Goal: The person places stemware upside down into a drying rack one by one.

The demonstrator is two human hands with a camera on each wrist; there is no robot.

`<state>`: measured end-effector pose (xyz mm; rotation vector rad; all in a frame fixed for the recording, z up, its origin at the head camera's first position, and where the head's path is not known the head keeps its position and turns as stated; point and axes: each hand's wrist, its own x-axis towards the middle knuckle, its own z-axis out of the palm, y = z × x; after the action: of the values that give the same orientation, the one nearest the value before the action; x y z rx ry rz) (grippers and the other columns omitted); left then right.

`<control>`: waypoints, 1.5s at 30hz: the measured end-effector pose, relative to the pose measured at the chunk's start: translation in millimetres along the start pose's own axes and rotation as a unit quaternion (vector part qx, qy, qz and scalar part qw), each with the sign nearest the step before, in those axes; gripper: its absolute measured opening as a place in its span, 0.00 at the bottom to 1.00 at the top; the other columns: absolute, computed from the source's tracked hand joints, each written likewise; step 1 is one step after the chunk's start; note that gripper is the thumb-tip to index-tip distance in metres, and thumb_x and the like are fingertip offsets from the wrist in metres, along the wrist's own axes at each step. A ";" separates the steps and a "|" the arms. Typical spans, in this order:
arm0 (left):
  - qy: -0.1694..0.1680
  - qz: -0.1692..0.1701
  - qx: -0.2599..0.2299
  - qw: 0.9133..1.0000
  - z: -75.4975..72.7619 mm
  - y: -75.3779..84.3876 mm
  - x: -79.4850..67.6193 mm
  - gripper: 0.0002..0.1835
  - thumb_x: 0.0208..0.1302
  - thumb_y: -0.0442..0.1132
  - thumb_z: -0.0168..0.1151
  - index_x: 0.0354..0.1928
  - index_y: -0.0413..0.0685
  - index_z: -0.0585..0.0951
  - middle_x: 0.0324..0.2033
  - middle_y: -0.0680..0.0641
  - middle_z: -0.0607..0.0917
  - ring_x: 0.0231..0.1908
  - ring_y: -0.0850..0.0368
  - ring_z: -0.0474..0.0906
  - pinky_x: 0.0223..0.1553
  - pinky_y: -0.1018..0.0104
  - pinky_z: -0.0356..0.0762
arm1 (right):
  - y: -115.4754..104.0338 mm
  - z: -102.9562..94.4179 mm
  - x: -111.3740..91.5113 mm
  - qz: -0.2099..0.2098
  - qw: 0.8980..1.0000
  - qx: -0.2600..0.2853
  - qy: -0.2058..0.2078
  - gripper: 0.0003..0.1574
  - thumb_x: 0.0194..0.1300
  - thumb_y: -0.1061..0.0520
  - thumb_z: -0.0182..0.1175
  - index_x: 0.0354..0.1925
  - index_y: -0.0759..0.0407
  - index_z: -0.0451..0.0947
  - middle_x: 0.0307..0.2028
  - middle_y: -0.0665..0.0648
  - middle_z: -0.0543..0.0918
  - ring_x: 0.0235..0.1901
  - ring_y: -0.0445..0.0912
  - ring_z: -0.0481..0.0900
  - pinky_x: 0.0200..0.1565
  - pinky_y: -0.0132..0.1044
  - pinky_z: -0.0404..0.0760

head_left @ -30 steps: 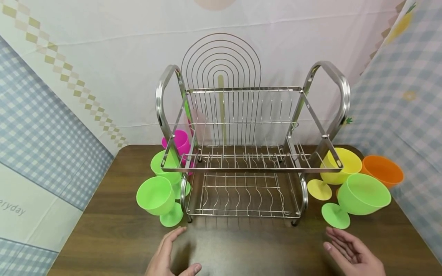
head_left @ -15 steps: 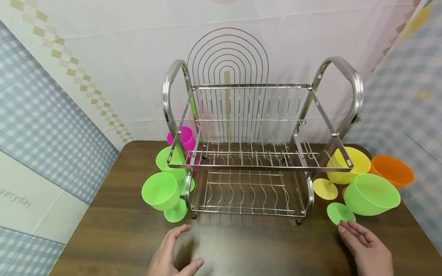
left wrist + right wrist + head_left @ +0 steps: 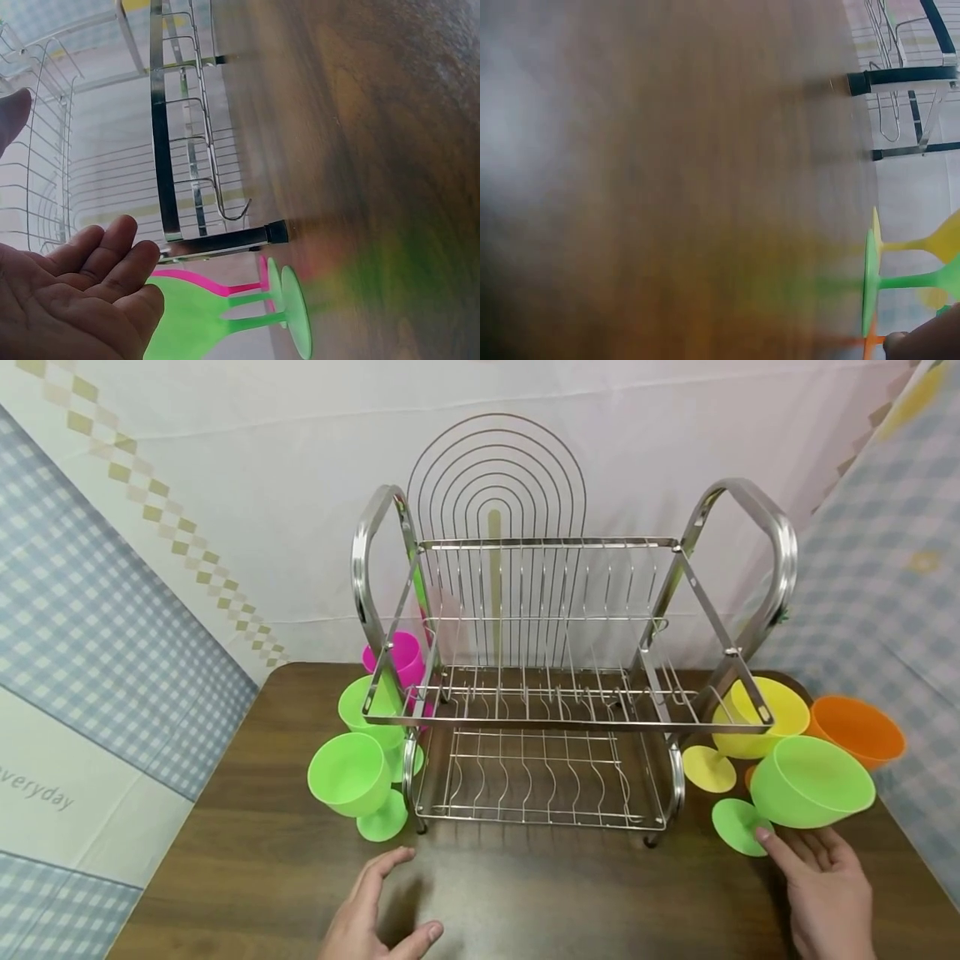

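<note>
Right hand [image 3: 831, 887] reaches to the near green cup [image 3: 813, 789], thumb and fingers apart, thumb at the foot, fingers below the bowl; firm contact cannot be told. Cup stands upright toward the table [image 3: 525, 893]'s right edge; yellow cup [image 3: 783, 718] and orange cup [image 3: 862, 731] behind. Left hand [image 3: 362, 914] spread, before the rack [image 3: 540, 724]'s front left corner. Pink cup [image 3: 397, 653] near the table's back edge.

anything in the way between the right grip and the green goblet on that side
Nothing visible: the right grip is close by, on the near side of the green goblet. The yellow goblet and orange goblet stand beyond it, not between.
</note>
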<state>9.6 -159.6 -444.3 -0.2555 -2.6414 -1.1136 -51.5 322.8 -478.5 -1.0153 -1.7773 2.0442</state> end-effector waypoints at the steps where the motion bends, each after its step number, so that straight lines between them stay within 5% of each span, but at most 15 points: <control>1: 0.000 -0.001 0.000 1.000 0.2 0.0 -0.2 0.44 0.40 0.47 0.84 0.62 0.50 0.74 0.57 0.58 0.80 0.55 0.56 0.79 0.50 0.54 0.83 | -0.6 0.2 0.2 -0.007 1.000 0.009 0.001 0.55 0.60 0.60 0.72 0.77 0.51 0.54 0.65 0.47 0.68 0.71 0.44 0.62 0.46 0.14 0.76; 14: -0.007 -0.015 -0.004 1.000 0.8 4.0 0.6 0.43 0.41 0.48 0.84 0.62 0.50 0.75 0.58 0.59 0.79 0.55 0.56 0.79 0.50 0.54 0.83 | -12.2 4.2 -1.7 -0.073 0.996 0.045 0.029 0.42 0.52 0.69 0.75 0.62 0.50 0.72 0.53 0.43 0.80 0.55 0.36 0.76 0.42 0.15 0.79; 27: 0.000 -0.005 -0.003 1.000 3.5 3.2 -4.8 0.43 0.41 0.50 0.84 0.62 0.53 0.75 0.57 0.61 0.80 0.55 0.57 0.79 0.50 0.54 0.83 | -14.6 -3.7 -7.9 -0.065 0.998 0.003 0.026 0.44 0.53 0.64 0.77 0.64 0.47 0.70 0.50 0.42 0.78 0.47 0.32 0.78 0.39 0.15 0.79; 31: 0.001 -0.002 -0.003 1.000 4.1 2.9 -6.0 0.43 0.40 0.51 0.84 0.62 0.52 0.75 0.57 0.59 0.80 0.55 0.56 0.79 0.50 0.52 0.83 | -14.4 -10.0 -16.9 -0.064 0.995 -0.067 0.026 0.45 0.53 0.57 0.78 0.66 0.44 0.69 0.48 0.38 0.78 0.47 0.30 0.77 0.37 0.13 0.76; 33: 0.002 0.000 -0.004 1.000 4.3 2.6 -6.5 0.44 0.40 0.51 0.84 0.62 0.50 0.75 0.57 0.58 0.80 0.55 0.56 0.79 0.50 0.52 0.83 | -13.6 -11.9 -24.0 -0.076 0.987 -0.139 0.023 0.47 0.54 0.53 0.78 0.68 0.43 0.67 0.48 0.36 0.76 0.44 0.27 0.75 0.36 0.12 0.75; 37: 0.002 0.002 -0.007 1.000 5.1 2.6 -7.4 0.44 0.40 0.51 0.84 0.62 0.51 0.75 0.58 0.58 0.81 0.55 0.56 0.79 0.50 0.53 0.83 | -9.0 -10.9 -43.2 -0.145 0.955 -0.260 0.011 0.52 0.53 0.51 0.79 0.71 0.43 0.65 0.47 0.34 0.74 0.42 0.24 0.73 0.36 0.12 0.74; 45: -0.021 0.007 -0.030 0.999 7.2 9.3 -4.2 0.45 0.42 0.52 0.82 0.64 0.49 0.73 0.59 0.48 0.80 0.55 0.50 0.79 0.49 0.46 0.83 | -9.6 -0.6 -80.4 -0.289 0.908 -0.295 -0.067 0.52 0.45 0.65 0.81 0.67 0.55 0.69 0.48 0.33 0.73 0.42 0.27 0.73 0.32 0.18 0.78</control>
<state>14.8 -148.2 -444.2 -0.3109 -2.6423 -1.1961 4.9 277.3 -442.3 -0.3683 -2.4673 1.2613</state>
